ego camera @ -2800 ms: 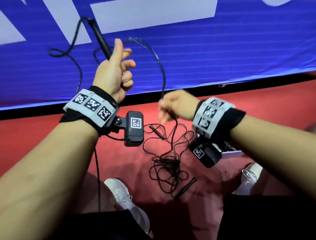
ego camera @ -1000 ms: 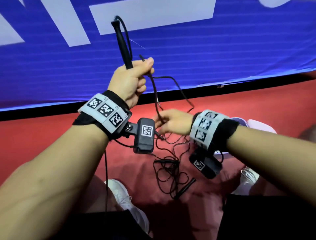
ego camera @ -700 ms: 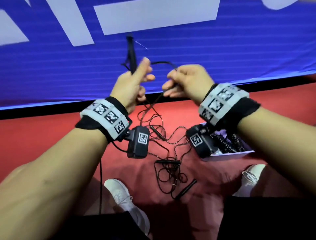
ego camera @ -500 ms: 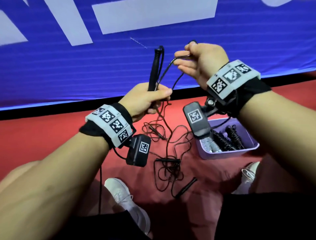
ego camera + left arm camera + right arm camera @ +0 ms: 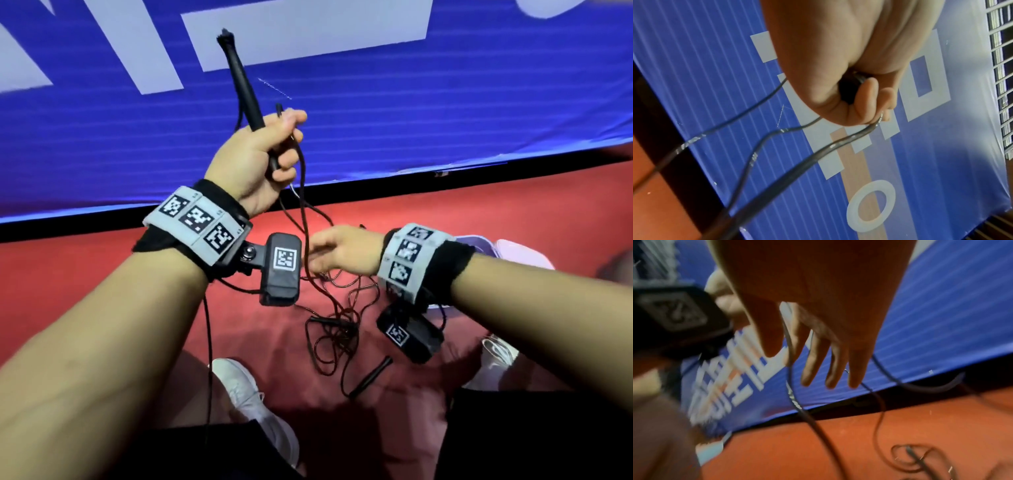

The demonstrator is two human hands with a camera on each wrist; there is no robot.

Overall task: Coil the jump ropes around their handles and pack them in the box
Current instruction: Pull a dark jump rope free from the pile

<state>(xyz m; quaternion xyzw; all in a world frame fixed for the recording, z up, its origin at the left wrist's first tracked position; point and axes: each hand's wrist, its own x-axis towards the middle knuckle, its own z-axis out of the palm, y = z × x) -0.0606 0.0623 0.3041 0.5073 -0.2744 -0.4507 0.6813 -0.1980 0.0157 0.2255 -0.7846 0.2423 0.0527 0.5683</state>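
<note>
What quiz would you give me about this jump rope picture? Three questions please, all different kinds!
1. True or false: the left grip holds a black handle that points upward.
2. Pick one: where does the tangled rope lie? A) on the red floor; B) on a chair; C) over someone's shoulder.
3. Short answer: which grip is lower, closer to the rope pile?

Key: 1. True. 2. A. 3. The right grip.
</note>
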